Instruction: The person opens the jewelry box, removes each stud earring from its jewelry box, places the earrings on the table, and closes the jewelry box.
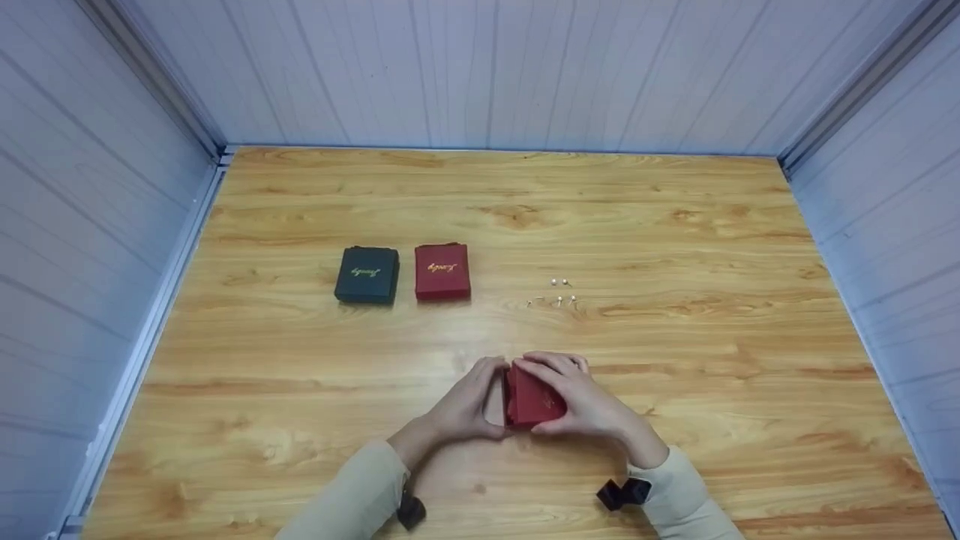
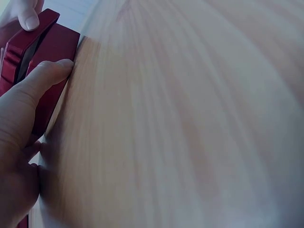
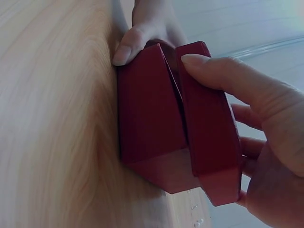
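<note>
A small red gift box stands on the wooden table between both hands. Its lid sits tilted on the base, with a narrow gap along one side. My left hand grips the base low down, thumb on the near face. With thumb and fingers on opposite edges, my right hand holds the lid. A ribbon-like strip shows at the box's left side. What lies inside is hidden.
Farther back on the table are a dark green box and a second red box, both closed with gold lettering. Several small earrings, some with pearl-like heads, lie right of them. Pale panel walls enclose the table.
</note>
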Demonstrator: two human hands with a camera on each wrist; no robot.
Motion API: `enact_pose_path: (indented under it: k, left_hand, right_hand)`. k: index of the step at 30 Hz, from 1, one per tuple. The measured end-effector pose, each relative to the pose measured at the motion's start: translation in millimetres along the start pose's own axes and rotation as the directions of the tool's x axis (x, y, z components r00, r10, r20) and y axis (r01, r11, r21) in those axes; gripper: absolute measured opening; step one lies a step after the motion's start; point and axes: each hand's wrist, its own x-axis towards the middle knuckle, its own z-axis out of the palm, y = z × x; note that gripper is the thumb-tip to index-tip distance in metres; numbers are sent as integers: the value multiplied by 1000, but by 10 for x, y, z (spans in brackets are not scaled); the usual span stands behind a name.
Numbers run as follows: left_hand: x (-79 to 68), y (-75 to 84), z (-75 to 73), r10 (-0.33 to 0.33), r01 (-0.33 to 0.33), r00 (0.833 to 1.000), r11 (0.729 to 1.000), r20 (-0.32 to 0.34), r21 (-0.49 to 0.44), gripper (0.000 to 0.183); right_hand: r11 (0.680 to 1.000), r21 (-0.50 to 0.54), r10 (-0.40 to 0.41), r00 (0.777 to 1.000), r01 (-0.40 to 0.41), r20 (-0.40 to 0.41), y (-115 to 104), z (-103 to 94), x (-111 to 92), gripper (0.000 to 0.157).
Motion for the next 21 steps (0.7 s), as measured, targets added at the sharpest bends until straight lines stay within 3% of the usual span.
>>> enact_pose_path:
  k: [21]
  left_hand:
    - [-5, 4, -7, -49, 49, 999, 999, 22, -13, 98]
  right_hand:
    - [1000, -1, -15, 999, 15, 47, -59, 49, 99, 90]
